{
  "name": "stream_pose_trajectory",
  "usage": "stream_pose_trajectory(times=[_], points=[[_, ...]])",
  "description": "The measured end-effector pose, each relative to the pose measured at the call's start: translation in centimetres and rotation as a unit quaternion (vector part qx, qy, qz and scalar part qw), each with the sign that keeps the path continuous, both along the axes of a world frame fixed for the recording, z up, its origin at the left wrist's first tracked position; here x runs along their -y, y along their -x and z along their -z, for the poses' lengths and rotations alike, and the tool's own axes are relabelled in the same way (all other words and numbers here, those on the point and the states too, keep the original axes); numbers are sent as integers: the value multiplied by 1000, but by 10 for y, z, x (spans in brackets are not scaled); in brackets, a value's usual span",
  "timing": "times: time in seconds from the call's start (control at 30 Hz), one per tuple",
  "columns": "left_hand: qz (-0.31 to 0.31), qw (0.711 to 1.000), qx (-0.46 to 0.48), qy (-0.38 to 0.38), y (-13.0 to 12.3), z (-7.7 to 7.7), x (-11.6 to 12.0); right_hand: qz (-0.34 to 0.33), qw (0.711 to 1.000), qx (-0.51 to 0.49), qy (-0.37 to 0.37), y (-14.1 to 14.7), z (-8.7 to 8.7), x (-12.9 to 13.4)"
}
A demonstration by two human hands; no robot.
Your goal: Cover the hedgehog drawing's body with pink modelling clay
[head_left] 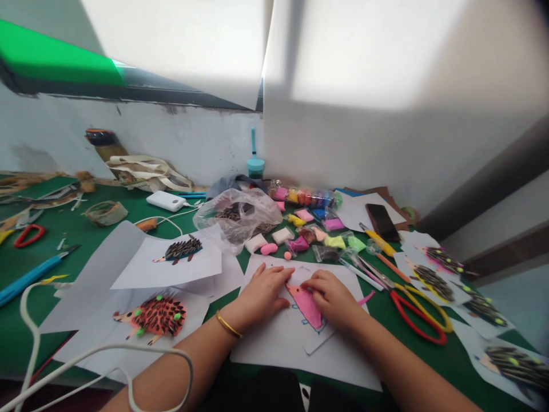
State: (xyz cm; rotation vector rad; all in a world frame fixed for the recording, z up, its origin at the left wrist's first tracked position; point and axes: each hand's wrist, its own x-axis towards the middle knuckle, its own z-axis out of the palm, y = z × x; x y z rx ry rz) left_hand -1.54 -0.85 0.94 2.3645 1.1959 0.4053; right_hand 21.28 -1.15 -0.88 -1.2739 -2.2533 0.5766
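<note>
A hedgehog shape of pink modelling clay [307, 304] lies on a small white paper over a larger white sheet [266, 343] in front of me. It has an orange snout, and blue drawn lines show along its lower edge. My left hand [266, 294] rests flat on the sheet left of it, fingers stretched out, the fingertips near the snout. My right hand [333, 297] has its fingers curled and pressed together at the clay's upper right edge. A thin pink clay strip [367, 297] sticks out beyond the right hand.
Packets of coloured clay [338, 240] and a plastic bag of dark seeds [240, 217] lie behind the sheet. Scissors [420, 315], a yellow cutter [380, 240] and a phone [381, 222] are at right. Finished hedgehog pictures [158, 315] flank both sides. A white cable [107, 348] loops at front left.
</note>
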Motion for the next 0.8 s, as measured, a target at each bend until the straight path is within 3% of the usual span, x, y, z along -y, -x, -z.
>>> stream_pose_trajectory(times=[0.37, 0.8], points=[[4, 1000, -1, 2, 1, 0, 0, 2, 1000, -7, 17, -1, 3, -5], [3, 1000, -1, 4, 1, -1, 1, -8, 999, 41, -31, 0, 1, -1]])
